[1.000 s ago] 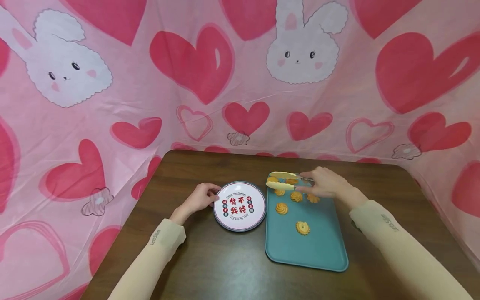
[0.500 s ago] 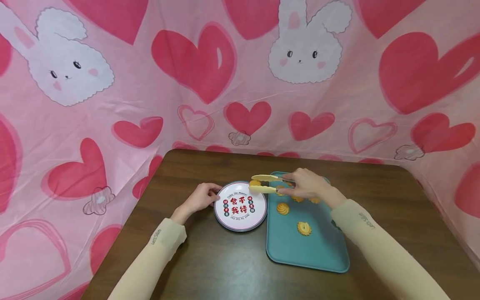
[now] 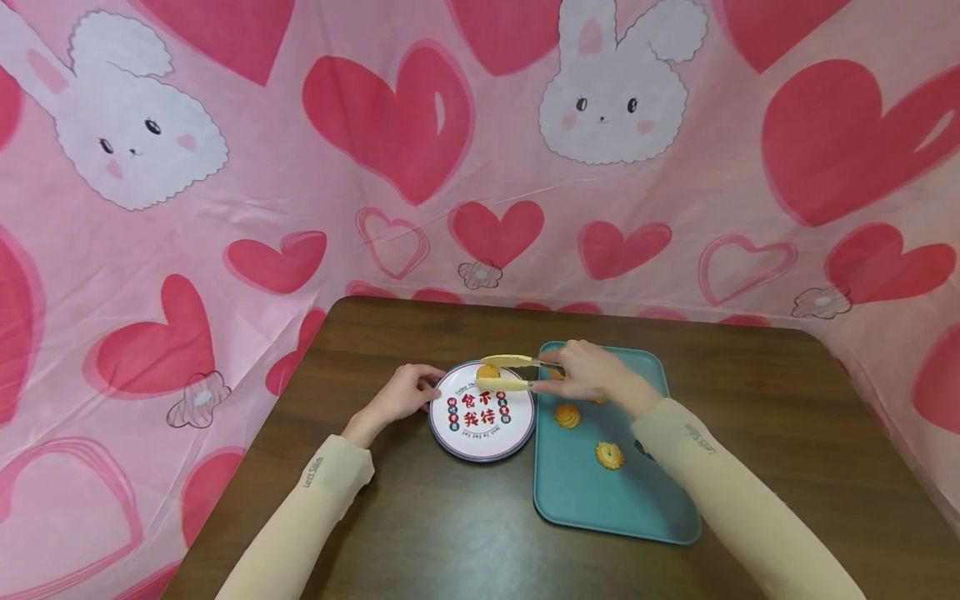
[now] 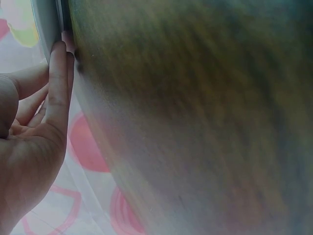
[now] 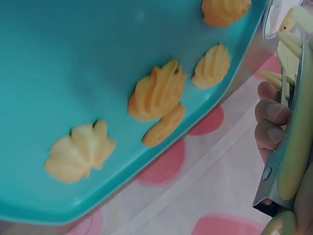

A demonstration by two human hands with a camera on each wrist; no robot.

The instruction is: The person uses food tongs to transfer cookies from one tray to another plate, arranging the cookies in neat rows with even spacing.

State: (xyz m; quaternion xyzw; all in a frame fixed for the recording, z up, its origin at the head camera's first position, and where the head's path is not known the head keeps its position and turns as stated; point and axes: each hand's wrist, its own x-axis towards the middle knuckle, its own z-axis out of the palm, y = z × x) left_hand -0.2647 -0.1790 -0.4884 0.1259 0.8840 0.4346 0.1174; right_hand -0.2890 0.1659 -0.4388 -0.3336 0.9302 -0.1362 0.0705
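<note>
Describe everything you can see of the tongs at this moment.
The tongs have pale yellow tips on shiny, metal-looking sides, a yellow grip along the handle, a rivet and a loop at the end. The right hand holds them, its fingers curled round the sides. They point left, with the tips either side of a cookie over the far part of the plate. Whether the tips touch the plate is unclear.

place: draped corner, type unclear | heart-print cloth [image 3: 498,137] | brown table [image 3: 442,521]

golden cookie [image 3: 488,372] | between tips of yellow-ended tongs [image 3: 506,386] | over far side of flat white plate [image 3: 486,448]
</note>
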